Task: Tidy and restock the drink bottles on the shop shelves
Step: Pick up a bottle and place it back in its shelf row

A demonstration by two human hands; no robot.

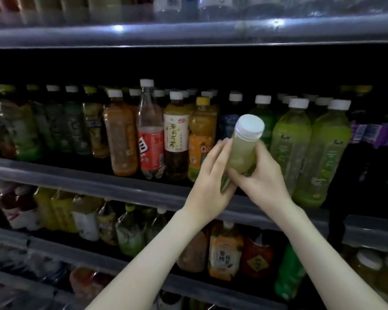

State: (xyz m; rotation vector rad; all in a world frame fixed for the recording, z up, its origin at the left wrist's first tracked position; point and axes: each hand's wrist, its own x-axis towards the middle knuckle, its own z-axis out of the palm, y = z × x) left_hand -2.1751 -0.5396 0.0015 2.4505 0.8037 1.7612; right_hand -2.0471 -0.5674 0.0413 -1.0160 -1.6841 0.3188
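**One pale bottle, two hands, in front of the middle shelf**

Held in the air before the middle shelf [76,175]: one pale bottle [242,153] of yellow-green drink, tilted, with its white cap [249,126] up and to the right. Gripped from both sides. On its left, the left hand [211,186], fingers wrapped lightly round the side, tips near the bottle's shoulder. On its right and below, the right hand [262,177], thumb up along the side, fingers curled under the base.

Standing upright behind, in the front row of that shelf, four bottles counted from left to right:
- one orange-brown bottle [120,139]
- one clear bottle with a red label [150,135], the tallest
- one tea bottle with a white label [176,135]
- one orange drink with a yellow cap [202,139]

Right of the hands, two bright green bottles [291,148] with white caps, side by side. Further rows of white caps behind, too dim to count. At the far right, purple labels [372,130], number unclear.

Below, on the lower shelf [211,287], under the forearms, three more:
- one orange-labelled bottle [224,251]
- one dark bottle with a red label [258,258]
- one green bottle [289,269]

Above, one upper shelf [188,34], its contents blurred.
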